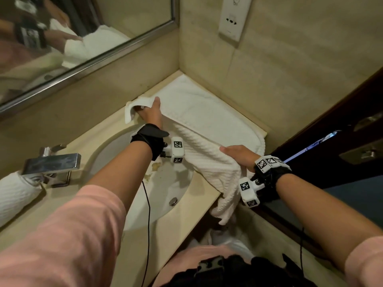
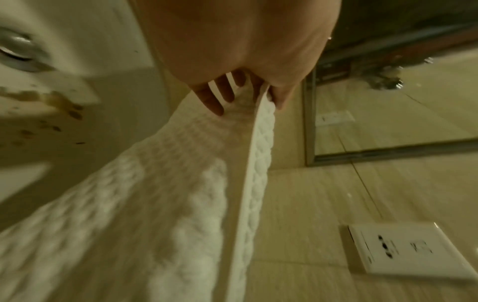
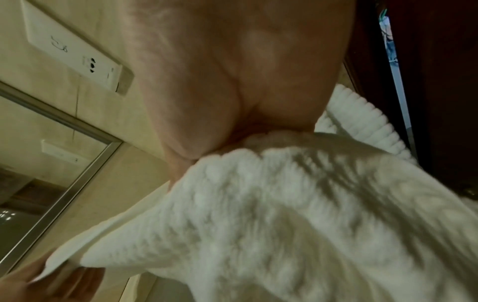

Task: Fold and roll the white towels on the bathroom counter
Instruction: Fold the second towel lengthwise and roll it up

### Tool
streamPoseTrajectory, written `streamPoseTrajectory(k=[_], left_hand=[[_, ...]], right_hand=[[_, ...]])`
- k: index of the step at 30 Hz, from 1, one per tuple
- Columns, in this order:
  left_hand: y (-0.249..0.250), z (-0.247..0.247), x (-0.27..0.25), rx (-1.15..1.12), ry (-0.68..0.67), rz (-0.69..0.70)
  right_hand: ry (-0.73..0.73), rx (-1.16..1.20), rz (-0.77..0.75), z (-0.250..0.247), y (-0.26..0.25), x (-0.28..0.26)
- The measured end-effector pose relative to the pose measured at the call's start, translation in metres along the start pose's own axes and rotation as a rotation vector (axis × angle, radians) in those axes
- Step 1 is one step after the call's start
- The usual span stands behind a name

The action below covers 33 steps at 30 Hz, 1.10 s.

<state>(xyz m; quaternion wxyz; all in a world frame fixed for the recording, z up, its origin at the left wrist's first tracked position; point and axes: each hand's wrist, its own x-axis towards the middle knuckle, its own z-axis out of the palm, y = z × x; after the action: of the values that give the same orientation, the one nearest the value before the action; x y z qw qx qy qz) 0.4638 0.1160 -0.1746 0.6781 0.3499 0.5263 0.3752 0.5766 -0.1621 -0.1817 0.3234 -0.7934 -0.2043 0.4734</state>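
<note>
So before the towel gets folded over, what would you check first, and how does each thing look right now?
1. Left hand grips the white towel's far corner: ok.
2. Right hand holds the near edge: ok.
3. Towel lies flat on the counter: not ok, one end droops off the front.
4. Towel stays out of the sink: not ok, part hangs over the basin.
5. Rolled towel beside the faucet is out of the way: ok.

Corner walls (image 1: pixel 207 48) hem the towel (image 1: pixel 196 112) behind and right, faucet (image 1: pixel 51 162) stands left, sink basin (image 1: pixel 165 183) open in front
</note>
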Motion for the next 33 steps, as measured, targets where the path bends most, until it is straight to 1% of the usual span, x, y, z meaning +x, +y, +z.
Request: streamPoseTrajectory(k=[2,4,8,11,13,15,17,20,23,25,26,28,31,32,33], left_hand=[[0.008,0.020,-0.004,-0.040,0.022,0.062],[0.014,0.037,-0.005,-0.028,0.022,0.135],[0.018,0.079,-0.008,0.026,-0.008,0.225],[0.011,0.105,-0.008,0.109,-0.016,0.270],[0.005,0.118,-0.007,0.153,-0.005,0.297],[0.001,0.128,-0.007,0.195,0.027,0.310],[-0.003,0.134,-0.003,0.239,0.060,0.294],[-0.010,0.140,0.005,0.287,0.088,0.229],[-0.012,0.146,0.015,0.342,0.078,0.236],[-0.012,0.151,0.022,0.426,0.057,0.223],[-0.011,0.154,0.028,0.500,0.031,0.200],[-0.008,0.159,0.037,0.656,-0.096,0.153],[-0.011,0.162,0.058,0.945,-0.380,0.201],[-0.013,0.159,0.062,1.036,-0.443,0.217],[-0.015,0.153,0.069,1.078,-0.472,0.228]], right_hand=[[0.041,-0.010,-0.036,-0.019,0.002,0.009],[0.089,-0.013,-0.045,-0.033,-0.008,0.008],[0.285,-0.081,-0.158,-0.074,-0.007,0.025],[0.387,-0.134,-0.147,-0.103,-0.007,0.038],[0.424,-0.195,-0.124,-0.120,-0.009,0.046],[0.421,-0.282,-0.124,-0.134,-0.009,0.057],[0.370,-0.365,-0.103,-0.140,-0.008,0.069],[0.330,-0.452,-0.023,-0.137,-0.003,0.093],[0.288,-0.515,0.086,-0.130,-0.007,0.121],[0.252,-0.548,0.157,-0.125,-0.016,0.136],[0.240,-0.556,0.182,-0.122,-0.020,0.143],[0.223,-0.559,0.203,-0.116,-0.030,0.158],[0.183,-0.564,0.200,-0.106,-0.050,0.184],[0.181,-0.568,0.197,-0.102,-0.058,0.188],[0.179,-0.570,0.194,-0.098,-0.066,0.193]])
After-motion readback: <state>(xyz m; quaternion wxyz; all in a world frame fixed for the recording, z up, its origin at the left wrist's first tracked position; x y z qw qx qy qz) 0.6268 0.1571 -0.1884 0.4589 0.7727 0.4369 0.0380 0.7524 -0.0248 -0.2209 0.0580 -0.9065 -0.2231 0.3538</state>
